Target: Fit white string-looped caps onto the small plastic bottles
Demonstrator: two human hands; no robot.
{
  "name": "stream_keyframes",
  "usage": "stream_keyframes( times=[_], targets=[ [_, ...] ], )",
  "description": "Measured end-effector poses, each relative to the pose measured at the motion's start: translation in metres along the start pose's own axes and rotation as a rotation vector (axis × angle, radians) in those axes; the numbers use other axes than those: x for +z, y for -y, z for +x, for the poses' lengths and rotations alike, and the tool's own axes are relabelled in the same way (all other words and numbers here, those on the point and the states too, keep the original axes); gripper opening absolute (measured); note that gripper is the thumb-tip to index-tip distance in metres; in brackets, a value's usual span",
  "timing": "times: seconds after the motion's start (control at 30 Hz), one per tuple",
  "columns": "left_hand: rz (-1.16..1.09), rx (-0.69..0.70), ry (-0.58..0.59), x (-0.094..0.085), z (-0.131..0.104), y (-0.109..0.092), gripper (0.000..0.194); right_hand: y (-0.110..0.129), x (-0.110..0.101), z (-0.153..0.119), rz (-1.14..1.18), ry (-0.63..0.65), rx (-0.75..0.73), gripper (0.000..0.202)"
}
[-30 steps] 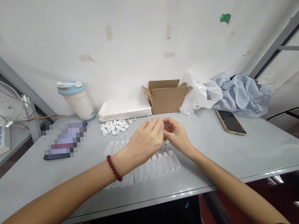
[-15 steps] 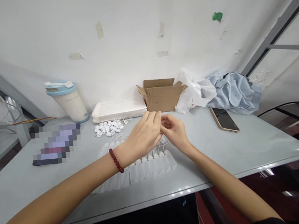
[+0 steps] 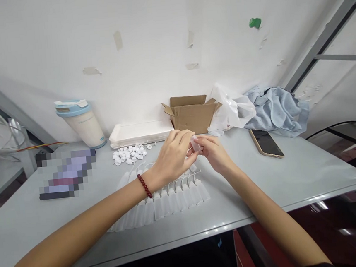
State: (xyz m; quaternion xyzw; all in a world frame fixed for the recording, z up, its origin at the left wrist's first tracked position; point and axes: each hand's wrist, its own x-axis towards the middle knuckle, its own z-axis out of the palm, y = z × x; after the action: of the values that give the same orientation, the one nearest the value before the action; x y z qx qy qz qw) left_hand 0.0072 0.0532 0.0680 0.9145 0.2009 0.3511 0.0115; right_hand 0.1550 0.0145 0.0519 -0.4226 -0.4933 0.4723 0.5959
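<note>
My left hand [image 3: 174, 154] and my right hand [image 3: 213, 152] meet over the middle of the table. Between their fingertips is a small translucent plastic bottle [image 3: 197, 145], partly covered by the fingers. Right-hand fingers pinch its side; the left fingers close around its other end, where a thin white strap shows. Below the hands lie rows of similar bottles [image 3: 180, 197], side by side, with white caps and thin straps. Part of these rows is hidden behind my left wrist. Beyond that wrist sits a pile of loose white caps [image 3: 129, 154].
Along the wall stand a tumbler [image 3: 82, 124], a stack of white trays [image 3: 140, 132], an open cardboard box [image 3: 193, 117], a plastic bag [image 3: 232, 110] and a blue cloth [image 3: 278, 110]. A phone [image 3: 266, 143] lies right; a blurred-out flat object [image 3: 67, 174] lies left.
My hands have turned slightly, so the bottle between the fingers now shows. My right fingers have straightened along it. The rows and the cap pile are unchanged.
</note>
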Motion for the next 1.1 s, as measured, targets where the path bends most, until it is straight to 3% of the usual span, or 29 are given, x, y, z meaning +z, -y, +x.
stream_keyframes(
  times=[0.27,0.53,0.77,0.97,1.1],
  targets=[
    [0.129,0.052,0.041,0.016,0.002,0.004,0.027,-0.004,-0.003,0.004,-0.371,-0.182,-0.031,0.017],
    [0.126,0.052,0.153,0.033,0.007,0.011,0.021,-0.013,-0.010,0.009,-0.651,-0.256,0.048,0.017],
    [0.002,-0.119,0.300,0.046,0.000,0.011,0.014,-0.014,-0.021,0.011,-0.867,-0.098,0.191,0.026],
    [-0.047,-0.176,0.390,0.046,-0.005,0.004,0.016,-0.009,-0.038,0.015,-0.698,0.037,0.390,0.014],
    [-0.038,-0.172,0.433,0.045,-0.007,0.003,0.016,-0.009,-0.042,0.016,-0.587,0.078,0.413,0.007]
  ],
)
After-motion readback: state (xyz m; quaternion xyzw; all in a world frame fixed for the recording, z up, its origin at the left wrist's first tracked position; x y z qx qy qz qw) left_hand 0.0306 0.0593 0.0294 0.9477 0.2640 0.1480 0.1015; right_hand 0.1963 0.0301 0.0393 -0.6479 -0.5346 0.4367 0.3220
